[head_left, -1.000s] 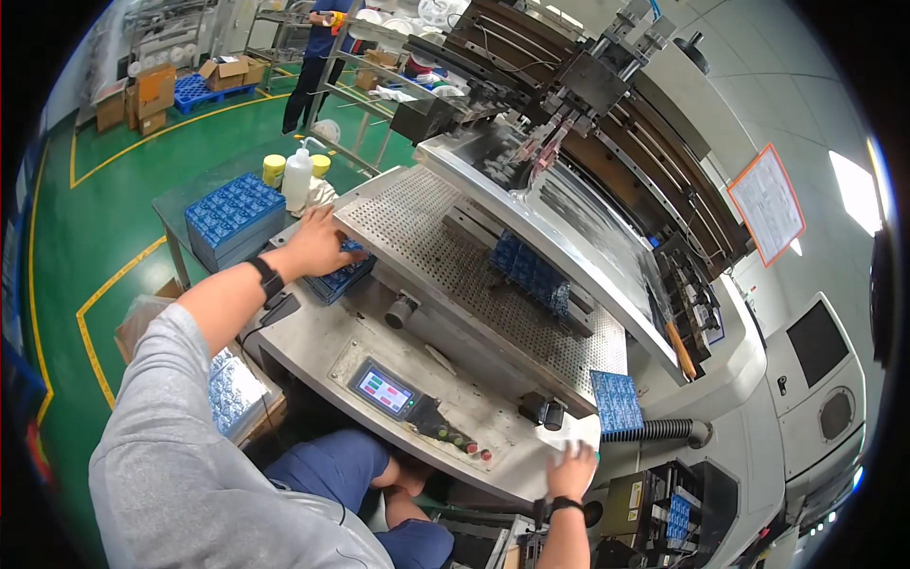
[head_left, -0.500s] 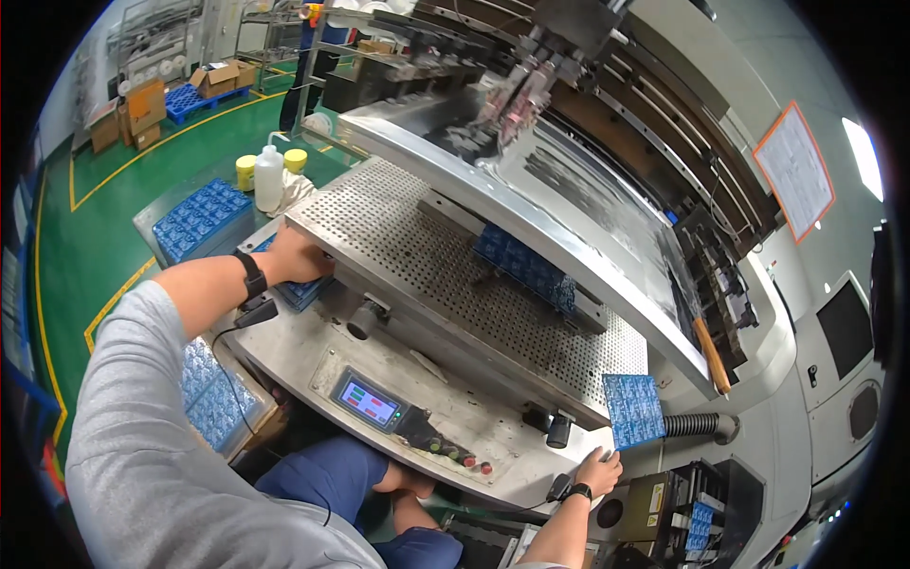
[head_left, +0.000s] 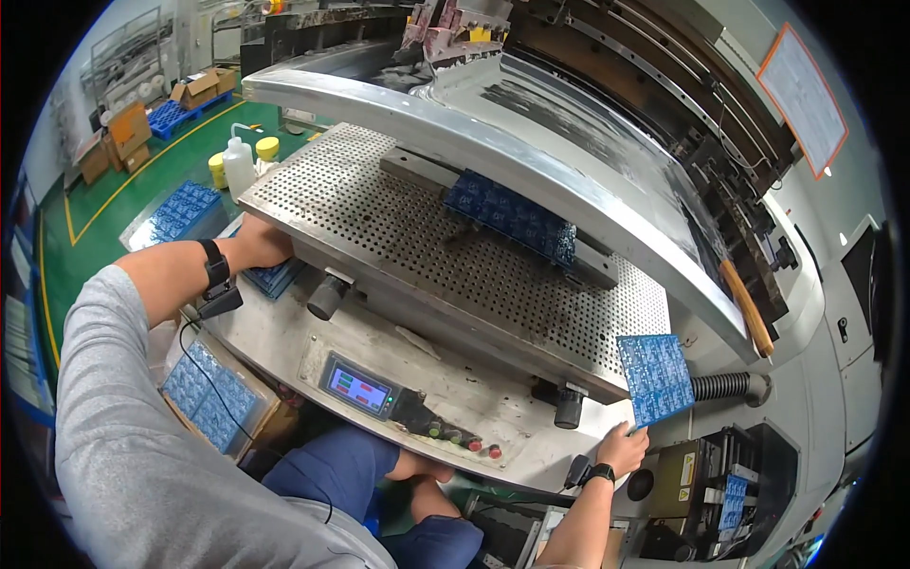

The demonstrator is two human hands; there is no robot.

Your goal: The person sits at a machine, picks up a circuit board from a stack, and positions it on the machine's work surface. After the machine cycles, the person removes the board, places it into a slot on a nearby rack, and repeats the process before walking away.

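Right hand at the near-left corner of a blue panel, left hand among stacked panels

The right hand lies at the right end of the pale worktop, its fingers partly curled at the lower-left corner of a blue rectangular panel. Whether they pinch the panel or merely meet its edge cannot be told. The panel is just beyond the near right corner of the perforated bed; from these fingers it lies up and slightly to the right, its long axis running away from them at a slight slant. The right hand is by far the nearer of the two.

At the opposite end, the left hand reaches in beside the left corner of the bed, above a stack of blue panels. Its fingertips are hidden, so neither their spread nor any hold on a sheet can be told. The visible part of the stack extends below and to the right of the hand.

Between the hands, well apart from both, a dark blue panel rests on the bed, partly beneath the raised metal frame. Its long axis slants down toward the bed's right end
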